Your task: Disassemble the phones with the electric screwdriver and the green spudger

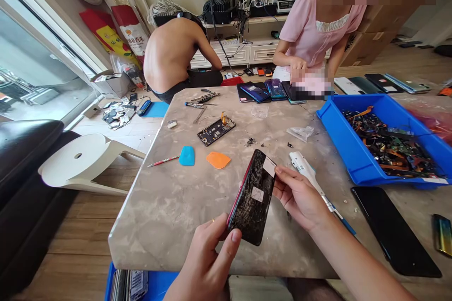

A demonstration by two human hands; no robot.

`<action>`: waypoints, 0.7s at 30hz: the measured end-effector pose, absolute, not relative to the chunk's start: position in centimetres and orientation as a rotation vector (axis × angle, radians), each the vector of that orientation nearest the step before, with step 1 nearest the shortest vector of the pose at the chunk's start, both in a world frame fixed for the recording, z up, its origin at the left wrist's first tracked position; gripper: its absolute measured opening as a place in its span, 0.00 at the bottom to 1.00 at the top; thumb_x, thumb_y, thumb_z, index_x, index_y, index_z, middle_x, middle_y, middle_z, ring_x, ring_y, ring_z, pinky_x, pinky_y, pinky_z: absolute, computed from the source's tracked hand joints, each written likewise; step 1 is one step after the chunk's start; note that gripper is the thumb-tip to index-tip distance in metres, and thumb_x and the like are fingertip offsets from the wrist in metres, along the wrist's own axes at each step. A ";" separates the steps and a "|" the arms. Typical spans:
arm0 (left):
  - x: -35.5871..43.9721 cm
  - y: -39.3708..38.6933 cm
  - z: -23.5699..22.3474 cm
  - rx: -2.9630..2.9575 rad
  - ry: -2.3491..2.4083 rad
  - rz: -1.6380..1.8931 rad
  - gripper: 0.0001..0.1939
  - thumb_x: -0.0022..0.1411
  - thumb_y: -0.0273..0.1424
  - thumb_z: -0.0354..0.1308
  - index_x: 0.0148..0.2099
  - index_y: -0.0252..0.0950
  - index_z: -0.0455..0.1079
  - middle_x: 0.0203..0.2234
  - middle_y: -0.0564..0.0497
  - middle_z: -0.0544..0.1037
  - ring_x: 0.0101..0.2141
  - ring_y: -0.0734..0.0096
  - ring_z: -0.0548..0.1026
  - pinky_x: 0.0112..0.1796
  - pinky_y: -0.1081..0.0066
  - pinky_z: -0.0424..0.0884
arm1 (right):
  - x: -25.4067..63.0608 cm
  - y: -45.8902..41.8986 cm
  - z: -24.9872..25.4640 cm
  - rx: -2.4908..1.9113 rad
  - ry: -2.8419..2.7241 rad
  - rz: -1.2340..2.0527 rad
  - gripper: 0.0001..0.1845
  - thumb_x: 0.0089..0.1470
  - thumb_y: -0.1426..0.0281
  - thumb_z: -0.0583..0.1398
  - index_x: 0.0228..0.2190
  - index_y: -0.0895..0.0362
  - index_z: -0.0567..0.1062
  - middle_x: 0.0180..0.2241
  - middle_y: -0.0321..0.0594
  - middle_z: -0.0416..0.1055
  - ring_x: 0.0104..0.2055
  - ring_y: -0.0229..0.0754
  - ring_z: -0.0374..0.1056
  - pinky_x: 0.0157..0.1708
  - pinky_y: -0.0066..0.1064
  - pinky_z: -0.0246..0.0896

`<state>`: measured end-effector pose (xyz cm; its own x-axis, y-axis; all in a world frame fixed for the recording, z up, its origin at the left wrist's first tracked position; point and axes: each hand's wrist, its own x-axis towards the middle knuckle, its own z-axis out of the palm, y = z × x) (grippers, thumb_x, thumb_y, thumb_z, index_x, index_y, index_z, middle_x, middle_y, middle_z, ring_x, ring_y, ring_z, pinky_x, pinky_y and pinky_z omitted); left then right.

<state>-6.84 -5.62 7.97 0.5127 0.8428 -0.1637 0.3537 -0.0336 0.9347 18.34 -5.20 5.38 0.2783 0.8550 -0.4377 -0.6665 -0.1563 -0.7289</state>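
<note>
Between my two hands a smartphone (250,204) is held tilted above the table, its cracked dark screen turned up with two white stickers on it. My left hand (212,254) grips its lower left edge, thumb over the rim. The fingers of my right hand (298,195) pinch its upper right edge by a sticker. Beyond it lie an orange pry card (218,160), a blue pry card (187,155) and an opened phone frame (216,130) with its inside exposed. A white tool with a blue end (307,171) rests beside my right hand.
A blue bin (339,150) of phone parts and flex cables stands at the right, near a large black phone (393,230). Several phones (259,92), pliers and screwdrivers (199,105) lie at the table's far side. Two people sit beyond. A white stool (77,155) is at left.
</note>
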 end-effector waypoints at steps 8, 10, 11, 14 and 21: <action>-6.7 -6.3 9.3 1.644 1.012 0.610 0.15 0.68 0.41 0.64 0.29 0.41 0.76 0.22 0.48 0.72 0.28 0.62 0.67 0.38 0.67 0.67 | 17.8 -5.4 5.9 -1.020 -0.152 1.445 0.22 0.39 0.61 0.81 0.33 0.59 0.85 0.34 0.42 0.83 0.33 0.39 0.79 0.36 0.25 0.78; -6.7 -6.2 9.2 1.582 1.045 0.655 0.16 0.64 0.41 0.68 0.27 0.40 0.75 0.21 0.48 0.71 0.27 0.64 0.66 0.36 0.67 0.66 | 17.7 -5.4 5.9 -1.022 -0.134 1.452 0.22 0.38 0.62 0.82 0.33 0.59 0.85 0.34 0.41 0.83 0.34 0.38 0.79 0.36 0.25 0.79; -6.7 -6.2 9.0 1.531 1.062 0.683 0.17 0.63 0.42 0.69 0.26 0.40 0.74 0.20 0.49 0.70 0.26 0.65 0.65 0.34 0.67 0.66 | 17.7 -5.4 6.0 -1.025 -0.125 1.454 0.22 0.38 0.62 0.82 0.32 0.59 0.84 0.34 0.41 0.83 0.34 0.39 0.79 0.36 0.25 0.79; -6.2 -5.8 8.2 1.280 1.045 0.746 0.25 0.64 0.48 0.68 0.22 0.38 0.70 0.17 0.50 0.67 0.22 0.70 0.62 0.27 0.69 0.60 | 17.6 -5.2 6.3 -1.041 -0.108 1.455 0.23 0.35 0.62 0.82 0.31 0.58 0.83 0.34 0.42 0.84 0.33 0.41 0.79 0.33 0.28 0.80; -3.1 -3.9 7.8 0.651 0.988 0.903 0.33 0.58 0.56 0.68 0.21 0.39 0.56 0.13 0.60 0.54 0.15 0.81 0.51 0.18 0.75 0.51 | 16.3 -5.3 8.0 -1.114 -0.189 1.579 0.32 0.39 0.48 0.80 0.37 0.60 0.84 0.35 0.48 0.84 0.34 0.44 0.81 0.31 0.29 0.80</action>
